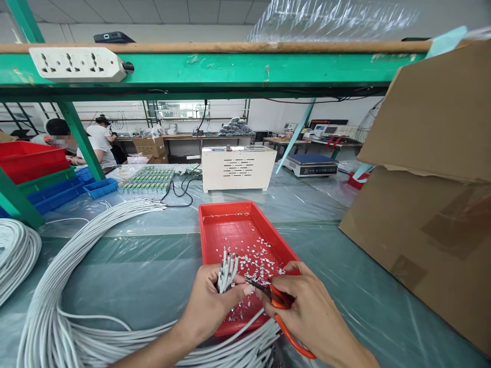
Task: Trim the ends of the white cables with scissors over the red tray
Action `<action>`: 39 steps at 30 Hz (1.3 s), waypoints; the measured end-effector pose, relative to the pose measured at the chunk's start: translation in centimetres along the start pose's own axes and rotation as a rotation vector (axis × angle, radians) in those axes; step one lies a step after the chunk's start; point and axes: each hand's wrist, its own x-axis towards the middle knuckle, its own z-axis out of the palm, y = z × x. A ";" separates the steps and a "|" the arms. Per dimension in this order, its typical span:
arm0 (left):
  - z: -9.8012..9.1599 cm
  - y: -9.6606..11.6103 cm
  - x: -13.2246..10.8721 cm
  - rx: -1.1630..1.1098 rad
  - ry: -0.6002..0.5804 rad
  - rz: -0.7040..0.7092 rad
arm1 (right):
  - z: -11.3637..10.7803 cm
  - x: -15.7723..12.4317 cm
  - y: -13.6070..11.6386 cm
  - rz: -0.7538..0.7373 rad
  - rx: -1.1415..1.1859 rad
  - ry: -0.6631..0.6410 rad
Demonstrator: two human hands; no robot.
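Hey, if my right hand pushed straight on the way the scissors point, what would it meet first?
Your right hand leads with the scissors, so probably your left hand, then the white cables it grips, though depth at the tips is unclear.

Passage lies open between the red tray (220, 231) and the cardboard box (399, 230); a white machine (238, 167) blocks the far end. White cables (53, 289) bar the left; a green beam (230, 69) crosses above.
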 end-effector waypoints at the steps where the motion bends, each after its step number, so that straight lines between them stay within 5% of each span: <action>1: 0.1 0.0 -0.1 0.038 0.023 0.029 | 0.1 0.0 0.0 0.010 0.001 0.001; 6: 0.1 -0.1 -0.4 0.178 0.048 0.148 | 0.5 -0.1 -0.1 0.039 -0.015 0.050; 14: -0.4 0.1 0.1 0.084 -0.123 0.045 | 0.2 0.0 0.3 -0.062 -0.034 0.116; 19: -0.2 0.2 -0.2 0.123 -0.012 0.082 | 0.1 -0.1 -0.1 -0.042 -0.033 0.073; 27: 0.1 0.4 -0.9 0.468 0.073 0.363 | 0.6 -0.5 -0.4 0.059 -0.044 0.065; 34: -0.4 0.2 -0.2 0.334 -0.039 0.211 | 0.4 -0.2 0.0 -0.039 -0.070 0.154; 39: -0.3 0.1 -0.2 0.314 0.030 0.208 | 0.8 -0.1 -0.4 0.010 -0.030 0.106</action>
